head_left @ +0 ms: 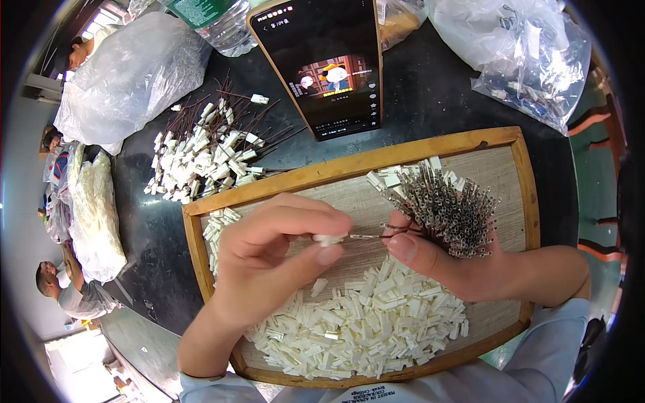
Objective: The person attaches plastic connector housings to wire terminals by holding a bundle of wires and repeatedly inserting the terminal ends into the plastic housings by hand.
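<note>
Between the thumb and fingers of my left hand (275, 245) is a small white plastic connector housing (329, 239). My right hand (457, 265) grips a thick bundle of dark wires with metal crimp terminals (447, 211) on their ends. One wire (366, 236) sticks out from my right thumb and forefinger, its terminal pointing at the housing with a slight gap between them. Below my hands, a heap of loose white housings (363, 322) lies in a wood-framed tray (356, 168).
Beyond the tray's left corner lies a pile of wires with white housings (208, 151). A phone (329, 74) stands upright behind the tray. Plastic bags (134, 80) and a bottle (215, 20) are on the black table (148, 248). Other people (77, 289) sit at the far left.
</note>
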Demonstrator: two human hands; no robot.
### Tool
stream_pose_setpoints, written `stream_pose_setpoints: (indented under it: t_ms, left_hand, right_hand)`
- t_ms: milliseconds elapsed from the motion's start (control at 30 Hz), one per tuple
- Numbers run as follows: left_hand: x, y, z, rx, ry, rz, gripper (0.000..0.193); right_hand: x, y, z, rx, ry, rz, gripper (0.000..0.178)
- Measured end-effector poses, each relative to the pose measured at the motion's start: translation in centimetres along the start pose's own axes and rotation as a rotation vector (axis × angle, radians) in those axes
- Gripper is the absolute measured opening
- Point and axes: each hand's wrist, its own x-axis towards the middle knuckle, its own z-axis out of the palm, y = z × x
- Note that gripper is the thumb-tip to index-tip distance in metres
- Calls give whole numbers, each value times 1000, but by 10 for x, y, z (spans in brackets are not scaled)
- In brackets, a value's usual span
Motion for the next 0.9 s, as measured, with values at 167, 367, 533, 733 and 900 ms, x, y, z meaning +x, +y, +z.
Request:
stream_pose_setpoints:
  t_ms: [167, 367, 533, 733, 900]
  left_hand:
    - [-5, 6, 1, -390, 70, -109, 25]
    - [-5, 6, 4, -273, -9, -81, 26]
    - [-7, 6, 7, -137, -46, -137, 23]
    - [-5, 9, 7, 95, -37, -104, 20]
    - [2, 17, 0, 476, -24, 178, 14]
  right_hand:
    - [-1, 4, -3, 106, -58, 33, 19]
    - [0, 3, -2, 131, -54, 70, 19]
    - [6, 3, -6, -174, -189, -57, 18]
    - [4, 5, -5, -92, -200, -61, 23]
    - [8, 5, -1, -178, -232, -256, 24]
